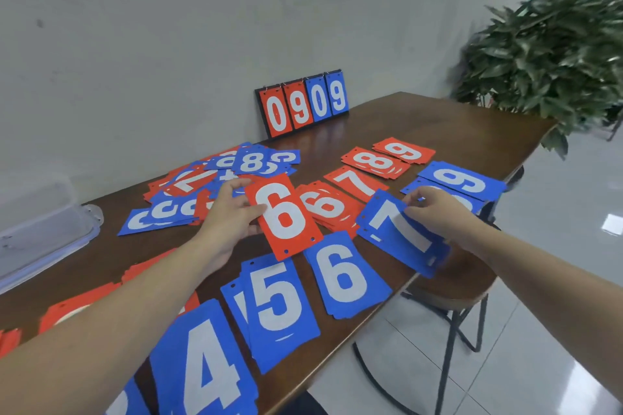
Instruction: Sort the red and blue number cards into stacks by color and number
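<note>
My left hand (232, 212) grips a red 6 card (285, 217) by its left edge, holding it above the table beside the red 6 stack (328, 207). My right hand (438, 209) pinches the far edge of the blue 7 stack (401, 234) near the table's right edge. Sorted stacks lie around them: blue 4 (202, 364), blue 5 (279, 307), blue 6 (347, 276), blue 9 (463, 180), red 7 (357, 182), red 8 (376, 162), red 9 (404, 150). An unsorted heap of red and blue cards (215, 178) lies behind my left hand.
A flip scoreboard (301, 104) showing 0909 leans on the wall at the back of the brown table (438, 125). A clear plastic box (43, 229) sits at the left. A stool (451, 293) stands under the right edge, and a potted plant (553, 54) lies beyond.
</note>
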Demonstrator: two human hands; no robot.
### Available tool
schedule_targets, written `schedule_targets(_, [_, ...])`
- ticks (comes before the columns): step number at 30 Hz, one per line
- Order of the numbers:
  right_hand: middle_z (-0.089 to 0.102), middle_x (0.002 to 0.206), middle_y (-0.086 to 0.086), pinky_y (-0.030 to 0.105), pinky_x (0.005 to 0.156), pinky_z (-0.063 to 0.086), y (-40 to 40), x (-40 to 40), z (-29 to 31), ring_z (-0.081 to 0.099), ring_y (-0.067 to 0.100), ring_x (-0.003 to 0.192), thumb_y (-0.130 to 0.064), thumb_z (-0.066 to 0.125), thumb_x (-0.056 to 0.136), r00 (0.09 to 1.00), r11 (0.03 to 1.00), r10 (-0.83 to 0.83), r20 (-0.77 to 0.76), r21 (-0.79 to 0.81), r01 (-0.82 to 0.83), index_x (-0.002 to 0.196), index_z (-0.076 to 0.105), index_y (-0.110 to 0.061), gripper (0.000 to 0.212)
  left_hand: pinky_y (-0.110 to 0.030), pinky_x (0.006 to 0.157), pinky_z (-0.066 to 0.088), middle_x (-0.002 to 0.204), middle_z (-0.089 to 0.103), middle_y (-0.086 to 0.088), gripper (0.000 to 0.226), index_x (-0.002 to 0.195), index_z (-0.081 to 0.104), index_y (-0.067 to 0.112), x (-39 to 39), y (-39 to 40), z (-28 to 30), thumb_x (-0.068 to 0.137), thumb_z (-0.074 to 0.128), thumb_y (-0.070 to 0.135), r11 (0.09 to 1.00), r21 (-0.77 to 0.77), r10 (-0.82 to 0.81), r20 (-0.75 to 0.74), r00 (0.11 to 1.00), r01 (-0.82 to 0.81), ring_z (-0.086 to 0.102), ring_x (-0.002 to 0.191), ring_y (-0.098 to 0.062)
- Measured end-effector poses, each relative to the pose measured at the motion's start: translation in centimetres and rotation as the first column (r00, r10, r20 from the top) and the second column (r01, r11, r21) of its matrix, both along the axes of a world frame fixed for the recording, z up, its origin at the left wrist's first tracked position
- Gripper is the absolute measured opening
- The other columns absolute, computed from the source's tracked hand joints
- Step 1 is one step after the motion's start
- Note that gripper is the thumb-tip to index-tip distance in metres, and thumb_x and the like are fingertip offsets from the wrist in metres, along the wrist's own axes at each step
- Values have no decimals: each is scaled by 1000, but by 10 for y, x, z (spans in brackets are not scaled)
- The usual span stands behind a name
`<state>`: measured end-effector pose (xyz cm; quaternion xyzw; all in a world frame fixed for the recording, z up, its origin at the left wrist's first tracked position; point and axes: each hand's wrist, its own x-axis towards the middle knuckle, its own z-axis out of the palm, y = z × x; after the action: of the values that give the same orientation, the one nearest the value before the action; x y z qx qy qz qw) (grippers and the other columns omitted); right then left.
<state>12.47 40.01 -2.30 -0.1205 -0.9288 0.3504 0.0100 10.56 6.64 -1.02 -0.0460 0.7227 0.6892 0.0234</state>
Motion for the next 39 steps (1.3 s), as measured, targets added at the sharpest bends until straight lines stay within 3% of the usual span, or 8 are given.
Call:
schedule_targets(6, [62,105,-7,20,60,39,2,5,-14,58,13,92,-26,69,92,997,989,68,-35,134,-63,110,53,-27,24,-39,74,63,130,61,-7,51,137,46,31,4,1,2,95,65,10,995,-95,19,-17,1000,-21,66,106,-21])
schedule_targets(11, [61,99,-12,21,61,43,-10,-5,-13,59,8,91,-29,67,93,988,993,98,-117,78,-89,112,54,-29,23,-41,78,62,128,61,-6,51,137,46,29,1,-13,2,94,66,10,989,-130,74,-13,997,-75,65,111,-23])
schedule_targets(16, [62,97,-14,21,60,45,-30,-23,-11,59,3,86,-31,64,96,980,991,130,-153,42,-125,111,53,-30,19,-44,84,61,121,66,-9,44,131,47,25,-10,-23,-5,94,67,10,987,-59,155,51,987,-152,69,106,-24])
schedule_targets(22, [63,103,-10,20,60,43,-42,-49,-12,60,3,87,-30,62,96,971,987,160,-177,-1,-163,112,55,-30,17,-39,76,62,111,68,-8,38,125,50,24,-34,-10,-13,94,67,11,982,14,187,99,977,-190,72,94,-20])
schedule_targets(28, [63,107,-10,22,61,44,-40,-72,-12,60,5,86,-30,59,97,971,987,157,-179,-14,-162,112,55,-30,15,-35,70,63,108,69,-7,35,122,52,23,-67,29,-19,93,68,12,990,25,136,145,980,-141,73,87,-17])
schedule_targets(33, [64,107,-10,22,61,41,-39,-87,-13,58,4,85,-32,59,98,968,986,161,-191,-9,-166,112,56,-30,15,-40,78,63,107,67,-5,36,122,51,23,-85,51,-21,93,69,10,995,53,72,118,990,-79,73,88,-18])
schedule_targets(35, [65,106,-9,23,63,42,-41,-92,-14,60,6,87,-40,59,97,970,984,150,-189,-63,-164,112,57,-30,18,-41,78,63,110,64,-4,44,125,47,25,-90,53,-20,92,69,6,988,135,59,101,993,-73,73,90,-19])
schedule_targets(39, [72,98,-7,30,78,47,-53,-98,-7,61,14,90,-59,55,93,984,921,119,-129,-355,-158,105,63,-30,32,-44,81,62,112,65,-4,58,131,41,31,-94,53,-17,91,69,1,943,326,39,100,994,-70,75,91,-21])
